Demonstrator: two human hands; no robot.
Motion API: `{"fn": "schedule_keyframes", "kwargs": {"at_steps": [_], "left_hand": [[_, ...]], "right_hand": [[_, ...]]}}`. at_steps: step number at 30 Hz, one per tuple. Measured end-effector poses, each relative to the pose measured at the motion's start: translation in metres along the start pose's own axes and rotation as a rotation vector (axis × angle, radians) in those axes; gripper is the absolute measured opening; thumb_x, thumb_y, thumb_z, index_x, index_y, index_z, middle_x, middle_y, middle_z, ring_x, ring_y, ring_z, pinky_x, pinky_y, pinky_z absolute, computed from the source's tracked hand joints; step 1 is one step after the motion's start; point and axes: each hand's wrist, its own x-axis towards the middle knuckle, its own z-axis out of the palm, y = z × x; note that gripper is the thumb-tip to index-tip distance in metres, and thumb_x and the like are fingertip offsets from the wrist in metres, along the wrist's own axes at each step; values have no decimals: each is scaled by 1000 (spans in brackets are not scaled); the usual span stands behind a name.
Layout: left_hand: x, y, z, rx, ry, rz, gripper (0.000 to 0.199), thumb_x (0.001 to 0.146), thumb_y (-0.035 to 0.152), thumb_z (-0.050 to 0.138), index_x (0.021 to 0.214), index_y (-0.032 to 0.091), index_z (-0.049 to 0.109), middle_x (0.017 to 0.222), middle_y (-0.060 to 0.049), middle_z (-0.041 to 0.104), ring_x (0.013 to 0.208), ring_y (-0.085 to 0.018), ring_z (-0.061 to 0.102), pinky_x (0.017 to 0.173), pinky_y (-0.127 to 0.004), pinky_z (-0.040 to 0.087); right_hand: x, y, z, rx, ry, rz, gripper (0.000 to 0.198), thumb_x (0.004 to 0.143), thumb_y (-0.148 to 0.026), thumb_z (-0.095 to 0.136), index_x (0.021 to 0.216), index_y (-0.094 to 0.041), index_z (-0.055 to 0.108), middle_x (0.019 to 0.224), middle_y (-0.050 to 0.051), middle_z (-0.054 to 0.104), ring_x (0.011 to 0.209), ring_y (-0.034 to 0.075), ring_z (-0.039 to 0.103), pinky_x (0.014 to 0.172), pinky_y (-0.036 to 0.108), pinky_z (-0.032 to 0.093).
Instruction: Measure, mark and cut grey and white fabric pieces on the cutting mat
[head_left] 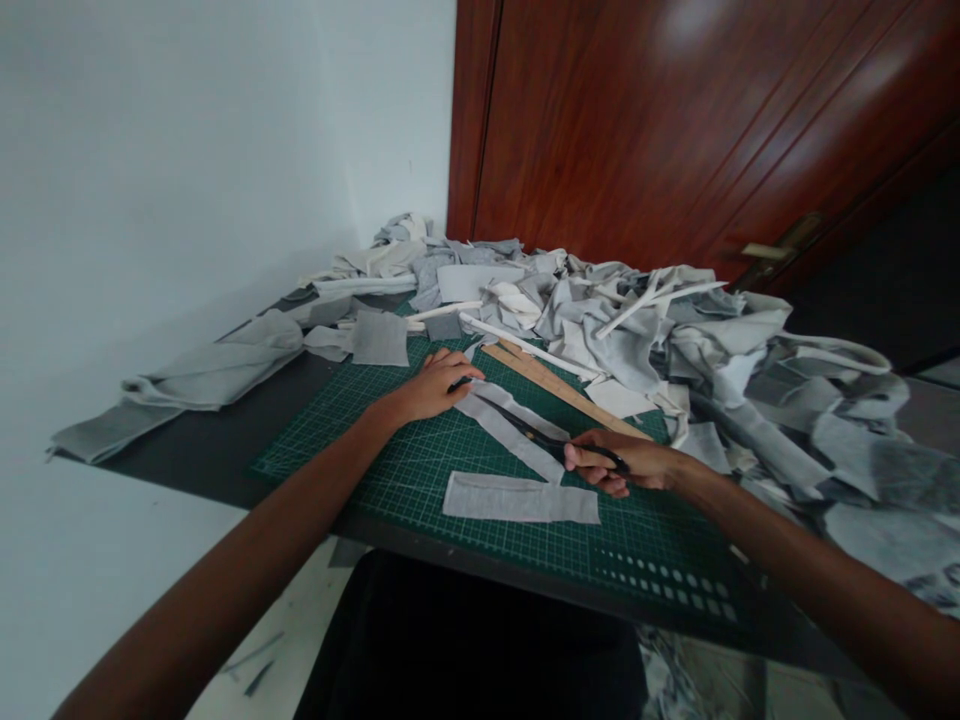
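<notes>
My right hand (616, 462) is closed around the black handles of a pair of scissors (534, 434). Their long dark blades lie along a narrow grey fabric strip (510, 437), pointing toward my left hand. At the strip's far end my left hand (435, 386) is closed, its thumb and fingertips pinching the cloth. Something small and dark shows by that thumb; I cannot tell whether it is the blade tip. Nearer to me, a second grey fabric piece (510, 498) lies flat on the green cutting mat (405, 460), apart from both hands.
A wooden ruler (559, 385) lies beyond the strip. Heaped fabric scraps (630, 320) cover the back and right of the dark table (225, 455). Folded grey cloth (225, 365) lies at left, beside a small grey square (380, 338). A brown door (637, 120) stands behind.
</notes>
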Motion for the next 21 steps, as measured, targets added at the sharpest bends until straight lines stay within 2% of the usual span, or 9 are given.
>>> {"fn": "schedule_keyframes", "kwargs": {"at_steps": [12, 21], "left_hand": [[0, 0, 0, 24, 17, -7, 30, 103, 27, 50, 124, 24, 70, 119, -8, 65, 116, -28, 52, 103, -44, 37], [2, 1, -1, 23, 4, -22, 31, 103, 29, 48, 124, 25, 71, 119, -8, 64, 113, -28, 51, 101, -44, 37]], "right_hand": [[0, -2, 3, -1, 19, 26, 68, 74, -77, 81, 76, -22, 41, 54, -14, 34, 38, 1, 29, 34, 15, 23], [1, -2, 2, 38, 15, 42, 67, 72, -66, 89, 72, -22, 38, 54, -13, 37, 38, 0, 30, 34, 14, 22]]}}
